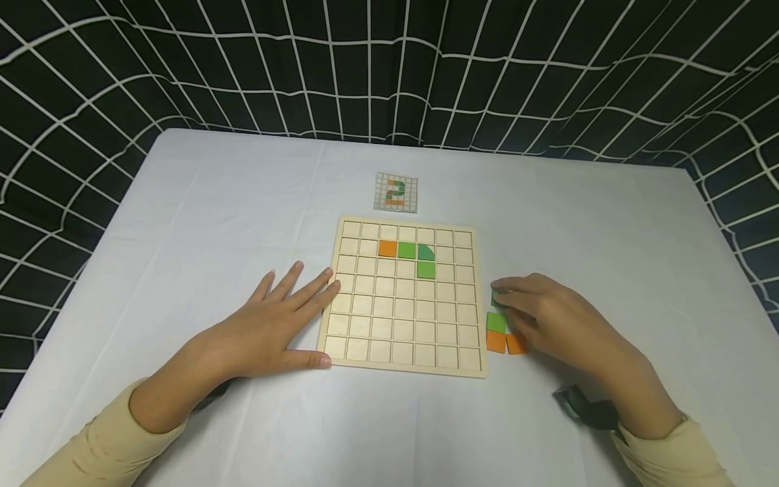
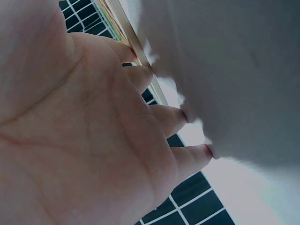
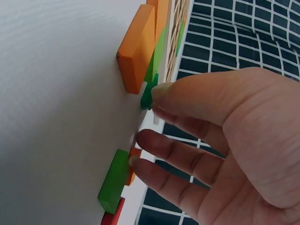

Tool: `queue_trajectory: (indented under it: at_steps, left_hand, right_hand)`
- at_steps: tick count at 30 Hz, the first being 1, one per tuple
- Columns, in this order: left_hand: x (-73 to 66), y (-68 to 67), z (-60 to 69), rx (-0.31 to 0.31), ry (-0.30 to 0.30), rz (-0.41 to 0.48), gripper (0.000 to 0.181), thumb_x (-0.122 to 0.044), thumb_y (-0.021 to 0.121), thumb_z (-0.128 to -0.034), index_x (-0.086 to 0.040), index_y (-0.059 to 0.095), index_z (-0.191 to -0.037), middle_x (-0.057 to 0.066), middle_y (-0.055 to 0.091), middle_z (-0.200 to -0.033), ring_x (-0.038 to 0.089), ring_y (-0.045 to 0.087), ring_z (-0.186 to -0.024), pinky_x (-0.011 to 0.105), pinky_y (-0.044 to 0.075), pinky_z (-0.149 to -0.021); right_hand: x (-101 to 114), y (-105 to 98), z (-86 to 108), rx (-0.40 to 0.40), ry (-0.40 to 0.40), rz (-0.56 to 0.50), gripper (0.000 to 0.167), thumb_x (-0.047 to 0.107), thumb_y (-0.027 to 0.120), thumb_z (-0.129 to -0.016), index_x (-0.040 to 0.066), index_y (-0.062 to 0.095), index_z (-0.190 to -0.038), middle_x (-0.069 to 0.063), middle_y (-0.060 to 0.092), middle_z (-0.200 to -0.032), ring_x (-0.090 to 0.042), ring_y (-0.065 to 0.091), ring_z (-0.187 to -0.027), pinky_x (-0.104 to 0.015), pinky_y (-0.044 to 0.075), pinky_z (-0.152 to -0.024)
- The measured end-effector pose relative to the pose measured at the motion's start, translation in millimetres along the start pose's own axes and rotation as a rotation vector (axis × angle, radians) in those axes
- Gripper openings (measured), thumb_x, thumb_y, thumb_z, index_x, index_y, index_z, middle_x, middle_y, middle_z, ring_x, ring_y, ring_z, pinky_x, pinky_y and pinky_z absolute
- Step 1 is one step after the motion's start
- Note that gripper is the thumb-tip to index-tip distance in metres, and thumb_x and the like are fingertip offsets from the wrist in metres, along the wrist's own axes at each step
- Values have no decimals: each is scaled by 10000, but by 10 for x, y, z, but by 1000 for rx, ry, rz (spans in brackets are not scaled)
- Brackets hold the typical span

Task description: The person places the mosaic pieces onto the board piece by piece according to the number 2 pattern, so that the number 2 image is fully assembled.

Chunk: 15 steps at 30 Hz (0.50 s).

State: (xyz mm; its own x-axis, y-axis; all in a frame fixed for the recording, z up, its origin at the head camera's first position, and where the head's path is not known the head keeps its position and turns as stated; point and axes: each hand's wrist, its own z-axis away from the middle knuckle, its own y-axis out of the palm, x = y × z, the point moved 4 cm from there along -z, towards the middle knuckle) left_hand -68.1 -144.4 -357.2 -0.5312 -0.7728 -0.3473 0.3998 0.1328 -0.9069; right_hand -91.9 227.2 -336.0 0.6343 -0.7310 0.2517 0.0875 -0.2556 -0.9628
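A wooden grid board (image 1: 363, 329) lies mid-table, holding an orange square (image 1: 387, 248), a light green square (image 1: 406, 250), a dark green rounded piece (image 1: 426, 252) and, below that one, another light green square (image 1: 426, 270). My left hand (image 1: 262, 335), fingers spread, rests on the table with its fingertips at the board's left edge. Right of the board, my right hand (image 1: 556, 325) pinches a dark green piece (image 1: 496, 297) (image 3: 146, 97), partly hidden by the fingers. Just below are a light green square (image 1: 496, 322) and two orange pieces (image 1: 496, 341).
Behind the board lies a small pattern card (image 1: 395, 193) showing coloured squares on a grid. In the right wrist view, a green block (image 3: 113, 183) and a red piece (image 3: 113, 214) lie near the fingers. A dark net with white lines (image 1: 365, 74) stands behind the table.
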Motion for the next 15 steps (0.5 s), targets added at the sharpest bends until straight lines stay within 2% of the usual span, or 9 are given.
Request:
queue_trajectory:
  at_steps: [4,9,15]
  left_hand:
    - [0,-2,-1,0,2,0,1003,-748,516,-888,-183,146,-1628,30,66,-1678,440,-3,-1497,705,61,-1120]
    - [3,-1,-1,3,0,5,1004,-756,505,-887,-186,139,-1629,30,61,-1678,438,-8,-1498,703,55,-1121]
    - [0,-7,-1,5,-1,12,1002,-754,507,-887,-187,144,-1629,31,64,-1677,435,-12,-1499,702,50,-1122]
  right_hand:
    - [-14,0,-4,-7,-2,-1,350,-84,783,-751,1,761,-1090,-82,711,-1174,-261,649,-1056,-439,550,-849]
    - [-29,5,-7,1,16,-11,376,-89,782,-748,21,753,-1106,-72,711,-1150,-267,643,-1077,-449,541,-882]
    - [-48,5,-7,-20,4,8,367,-44,825,-736,15,750,-1090,-94,696,-1090,-289,646,-1025,-464,550,-850]
